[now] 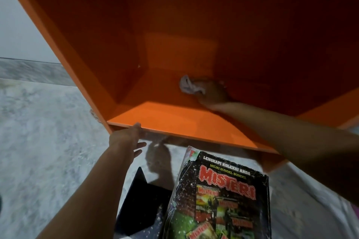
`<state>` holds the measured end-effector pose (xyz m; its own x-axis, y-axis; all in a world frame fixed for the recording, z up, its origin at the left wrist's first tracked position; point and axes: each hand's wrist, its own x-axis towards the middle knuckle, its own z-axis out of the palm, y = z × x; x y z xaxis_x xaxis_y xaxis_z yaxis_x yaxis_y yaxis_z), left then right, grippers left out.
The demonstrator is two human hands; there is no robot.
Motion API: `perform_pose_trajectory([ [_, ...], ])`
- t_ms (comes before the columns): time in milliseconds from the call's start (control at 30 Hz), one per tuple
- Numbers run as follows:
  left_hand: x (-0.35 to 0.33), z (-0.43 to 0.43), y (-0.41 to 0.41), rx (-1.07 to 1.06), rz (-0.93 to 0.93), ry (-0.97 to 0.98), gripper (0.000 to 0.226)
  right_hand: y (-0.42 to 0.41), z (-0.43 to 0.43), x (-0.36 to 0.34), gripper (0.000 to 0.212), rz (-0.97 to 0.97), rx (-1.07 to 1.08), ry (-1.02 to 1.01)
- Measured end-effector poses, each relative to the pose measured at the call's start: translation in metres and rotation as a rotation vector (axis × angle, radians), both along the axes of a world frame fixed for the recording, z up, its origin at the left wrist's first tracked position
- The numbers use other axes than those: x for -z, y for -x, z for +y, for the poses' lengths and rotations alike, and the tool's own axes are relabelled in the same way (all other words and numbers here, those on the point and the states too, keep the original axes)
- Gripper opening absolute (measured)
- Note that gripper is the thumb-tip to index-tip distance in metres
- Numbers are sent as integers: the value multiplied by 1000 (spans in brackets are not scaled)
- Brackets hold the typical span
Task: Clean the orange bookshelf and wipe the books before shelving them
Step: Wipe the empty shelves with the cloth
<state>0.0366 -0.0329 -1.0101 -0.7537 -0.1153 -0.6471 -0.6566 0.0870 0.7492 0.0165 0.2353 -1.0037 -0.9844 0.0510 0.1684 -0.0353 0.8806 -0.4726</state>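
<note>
While the right hand (211, 93) reached deep into the compartment of the orange bookshelf (174, 120), at centre right of the frame, its fingers looked closed over a bunched pale cloth (189, 84), though shadow blurred the exact grip. The cloth stuck out from the fingers toward frame left, resting on the compartment floor close to the back wall. From there the floor ran on leftward to the back corner and down the frame to the bright front lip, so the wipe probably had to travel left and then toward the person. The left hand (126, 139) sat at the front lip in the lower left, fingers straight and apart, apparently steadying the shelf; it was well apart from the cloth. A "Misteri" magazine (223, 196) lay on the floor at lower centre, outside the shelf, beside a black object (141, 200).
</note>
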Motion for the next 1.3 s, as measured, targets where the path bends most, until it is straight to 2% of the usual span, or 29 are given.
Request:
perform_pose_trajectory([
  [100, -2, 3, -1, -7, -4, -9, 30, -57, -31, 7, 45, -14, -171, 83],
  [233, -6, 9, -2, -17, -26, -25, 25, -121, -50, 3, 52, -135, -513, -15],
  [333, -5, 15, -1, -59, -47, -39, 24, -136, -48, -10, 52, -37, -607, -14],
  [433, -4, 26, -1, -103, -89, -81, 13, -121, -21, -28, 50, 114, -472, -11],
  [567, -3, 42, -1, -166, -115, -150, 14, -69, 33, -45, 34, 77, -18, 60],
  [667, -4, 56, -11, -99, -123, -206, 13, -45, 63, -43, 16, 45, 128, 101],
  [767, -1, 68, -28, -114, -120, -288, 11, -32, 78, -34, 17, 2, 39, 109],
  [800, 1, 72, -34, -137, -117, -307, 7, -32, 81, -27, 16, -36, 105, -13],
  [833, 0, 76, -41, -158, -113, -327, 5, -31, 85, -17, 21, -114, 203, 45],
  [900, 0, 82, -55, -154, -101, -333, 17, -39, 84, 1, 38, -114, 326, 69],
  [933, 1, 85, -60, -134, -81, -327, 22, -50, 75, 4, 43, -123, 291, 17],
  [1000, 3, 86, -70, -97, -28, -302, 26, -79, 51, 4, 38, -138, 168, -67],
  [1033, 3, 86, -72, -91, -5, -297, 27, -97, 38, 5, 35, -129, 87, -49],
  [1100, 5, 84, -73, -76, 11, -288, 28, -137, 11, 6, 43, -66, -95, -34],
  [1233, 4, 87, -76, -57, -18, -256, 29, -188, -16, 7, 48, -133, -449, -257],
  [1300, 4, 92, -77, -15, -18, -241, 30, -201, -15, 12, 47, -37, -551, -303],
])
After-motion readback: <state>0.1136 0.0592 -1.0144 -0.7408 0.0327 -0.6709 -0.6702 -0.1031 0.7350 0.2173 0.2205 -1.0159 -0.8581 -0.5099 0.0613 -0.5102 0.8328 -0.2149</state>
